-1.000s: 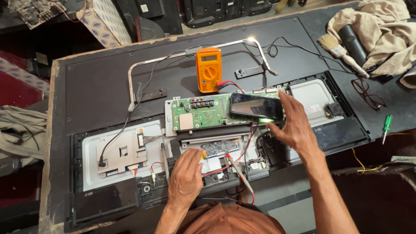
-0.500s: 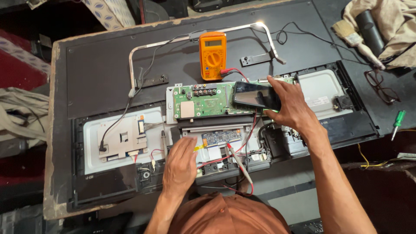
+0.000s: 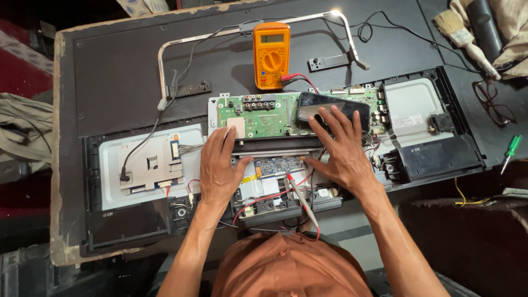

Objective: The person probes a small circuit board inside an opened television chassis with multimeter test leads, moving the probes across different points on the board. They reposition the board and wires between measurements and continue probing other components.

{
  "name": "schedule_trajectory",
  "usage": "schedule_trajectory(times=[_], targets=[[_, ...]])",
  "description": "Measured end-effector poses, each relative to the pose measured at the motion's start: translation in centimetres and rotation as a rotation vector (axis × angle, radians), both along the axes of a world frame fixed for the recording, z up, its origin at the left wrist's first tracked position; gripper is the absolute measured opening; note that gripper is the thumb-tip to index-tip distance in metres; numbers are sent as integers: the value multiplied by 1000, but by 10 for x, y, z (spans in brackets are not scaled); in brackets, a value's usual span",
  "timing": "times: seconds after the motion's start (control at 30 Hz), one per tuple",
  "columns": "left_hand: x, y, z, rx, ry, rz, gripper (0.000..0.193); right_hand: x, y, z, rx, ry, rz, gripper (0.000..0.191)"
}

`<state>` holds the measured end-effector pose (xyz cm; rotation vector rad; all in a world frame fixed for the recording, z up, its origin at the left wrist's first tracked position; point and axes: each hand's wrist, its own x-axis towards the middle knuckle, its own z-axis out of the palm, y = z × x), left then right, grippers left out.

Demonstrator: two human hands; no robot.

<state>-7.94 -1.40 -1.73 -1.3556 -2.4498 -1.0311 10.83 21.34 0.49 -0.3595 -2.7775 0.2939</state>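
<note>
An opened flat television (image 3: 137, 99) lies back-up on the floor. My left hand (image 3: 220, 168) rests flat on the metal strip below the green circuit board (image 3: 264, 115), fingers apart, holding nothing. My right hand (image 3: 338, 146) is spread out, its fingertips on a black phone (image 3: 330, 105) that lies on the green board. Its thumb reaches toward a small blue board (image 3: 278, 164). A red-tipped probe (image 3: 300, 195) lies between my hands, its leads running to an orange multimeter (image 3: 271, 55) above the board.
A grey power board (image 3: 151, 165) sits at the left of the chassis, and a bent metal stand frame (image 3: 165, 71) lies across the back cover. A paintbrush (image 3: 459, 30), spectacles (image 3: 492, 102) and a green screwdriver (image 3: 511, 148) lie to the right. Cloth (image 3: 22, 126) is bunched at the left.
My left hand slid up from the lower boards to the strip under the green board. My right hand let go of the phone's right end and now lies spread over it.
</note>
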Motion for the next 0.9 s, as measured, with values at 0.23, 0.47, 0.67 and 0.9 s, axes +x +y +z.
schedule_trajectory(times=[0.23, 0.47, 0.67, 0.9], targets=[[-1, 2, 8, -58, 46, -81, 76, -3, 3, -6, 65, 55, 33, 91], [-1, 8, 8, -67, 178, -89, 63, -2, -3, -11, 108, 119, 26, 80], [0, 10, 8, -69, 177, -79, 63, -1, -10, -6, 102, 128, -18, 79], [15, 9, 10, 9, 158, -106, 55, 12, -30, -5, -113, 254, -109, 50]])
